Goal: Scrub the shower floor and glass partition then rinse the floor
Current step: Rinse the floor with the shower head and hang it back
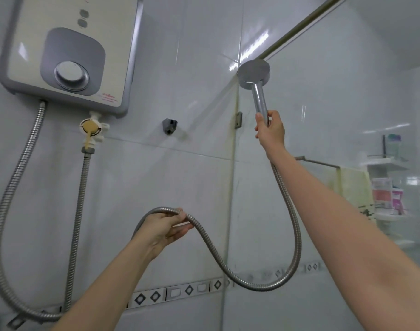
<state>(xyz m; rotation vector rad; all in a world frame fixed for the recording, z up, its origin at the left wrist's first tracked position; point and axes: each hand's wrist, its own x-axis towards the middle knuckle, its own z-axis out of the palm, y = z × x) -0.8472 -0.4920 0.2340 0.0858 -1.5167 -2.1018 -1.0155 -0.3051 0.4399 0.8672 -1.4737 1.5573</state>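
Shelves of white plastic (390, 163) stand in the far right corner, seen through the clear glass partition (323, 111). The upper one carries a pale bottle with a teal cap (394, 144). The lower one carries an orange-and-white pack (381, 194) and a pink-and-purple pack (398, 199) side by side. A pale yellow towel (350, 185) hangs from a rail just left of them, also behind the glass.

The right hand (271, 130) is raised on an outstretched arm, fingers wrapped round the lower handle of the round chrome shower head (253, 72). The head stands upright, its disc near where the partition's top rail meets the tiled wall. From the handle the ribbed steel hose (291, 225) drops behind the forearm, loops low and climbs to the left hand (165, 225). That hand grasps it at mid-frame, thumb and fingers curled about it. A cream-and-grey water heater (68, 51) hangs at upper left, and a small grey wall bracket (169, 126) sits between it and the partition.
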